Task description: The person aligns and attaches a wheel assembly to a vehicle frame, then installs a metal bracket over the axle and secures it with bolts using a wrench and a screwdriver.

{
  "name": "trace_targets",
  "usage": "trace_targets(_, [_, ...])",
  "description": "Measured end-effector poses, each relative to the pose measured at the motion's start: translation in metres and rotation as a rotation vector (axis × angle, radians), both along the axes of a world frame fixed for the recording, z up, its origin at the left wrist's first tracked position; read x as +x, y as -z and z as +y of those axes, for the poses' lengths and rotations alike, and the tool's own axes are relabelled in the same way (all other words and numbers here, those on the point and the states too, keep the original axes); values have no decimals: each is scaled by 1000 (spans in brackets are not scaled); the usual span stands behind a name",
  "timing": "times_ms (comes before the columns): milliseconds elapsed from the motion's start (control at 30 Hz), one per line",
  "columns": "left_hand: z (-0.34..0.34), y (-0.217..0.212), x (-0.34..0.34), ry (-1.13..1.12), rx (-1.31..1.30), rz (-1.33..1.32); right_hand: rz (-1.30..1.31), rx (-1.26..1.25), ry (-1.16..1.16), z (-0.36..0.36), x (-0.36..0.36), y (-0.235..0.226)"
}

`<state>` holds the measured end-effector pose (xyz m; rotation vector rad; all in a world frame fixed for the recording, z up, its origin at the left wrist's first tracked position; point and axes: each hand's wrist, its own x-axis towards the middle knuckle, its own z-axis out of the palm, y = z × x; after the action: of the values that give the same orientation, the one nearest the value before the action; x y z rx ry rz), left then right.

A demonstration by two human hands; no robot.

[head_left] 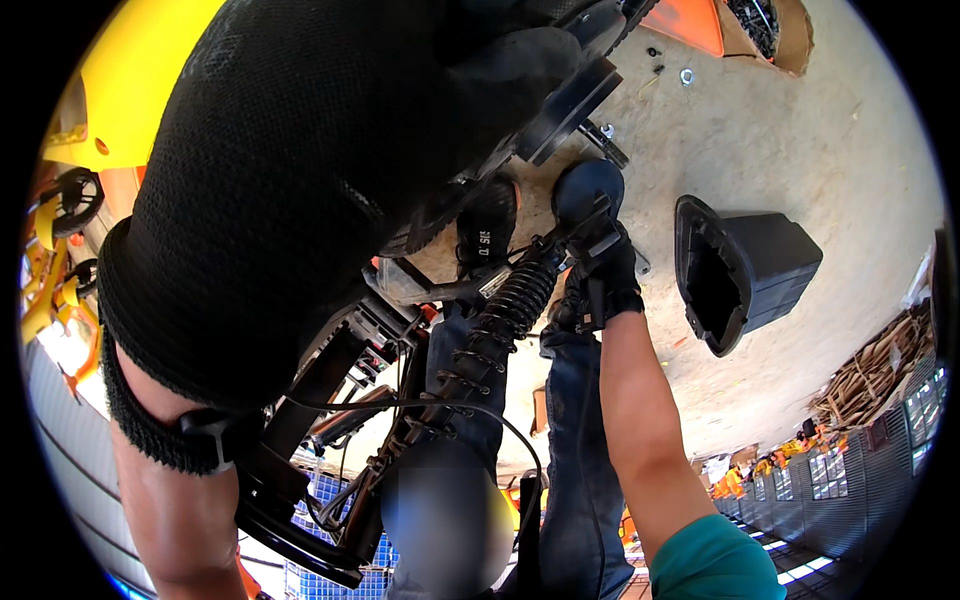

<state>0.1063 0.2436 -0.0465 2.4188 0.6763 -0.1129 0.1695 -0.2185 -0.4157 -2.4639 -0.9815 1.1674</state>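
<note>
My left hand (290, 200), in a black knitted glove, looms close and covers the upper left. Its fingertips lie over dark vehicle parts, and how they are bent is hidden. My right hand (617, 268), also in a black glove, is closed round a dark part beside the top of a coil spring (515, 300); what it grips is mostly hidden. A round black disc (588, 190) sits just beyond that hand. The spring slants down-left along a dark metal frame (310, 385), and a thin black cable (435, 403) loops across below it.
A hollow black plastic housing (775, 265) lies on the concrete floor at right. Farther off are small loose hardware (686, 76), an orange panel (690, 25) and a cardboard box (795, 40) of dark parts. A yellow panel (140, 80) stands at upper left, a stick pile (880, 370) at far right.
</note>
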Motion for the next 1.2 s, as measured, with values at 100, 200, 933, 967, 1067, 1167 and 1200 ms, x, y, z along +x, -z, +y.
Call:
trace_targets(100, [0,-1,0,1,1,1,140,55,123,-9,-2,14])
trace_targets(200, [1,-2,1,13,1,2,334,212,275,-6,-7,18])
trace_targets(933, [10,-36,24,-6,-80,60,1487,150,1324,180,-61,-316])
trace_targets(967, [6,-36,28,-62,-96,116,1592,138,1508,185,-62,-319])
trace_targets(1067, [-8,-35,41,-54,71,59,1545,63,1593,202,-77,-327])
trace_targets(1167, [6,-11,47,118,-46,-29,1502,67,1622,209,-79,-325])
trace_targets(1200, [5,-5,43,96,-165,-11,1491,39,1651,209,-77,-323])
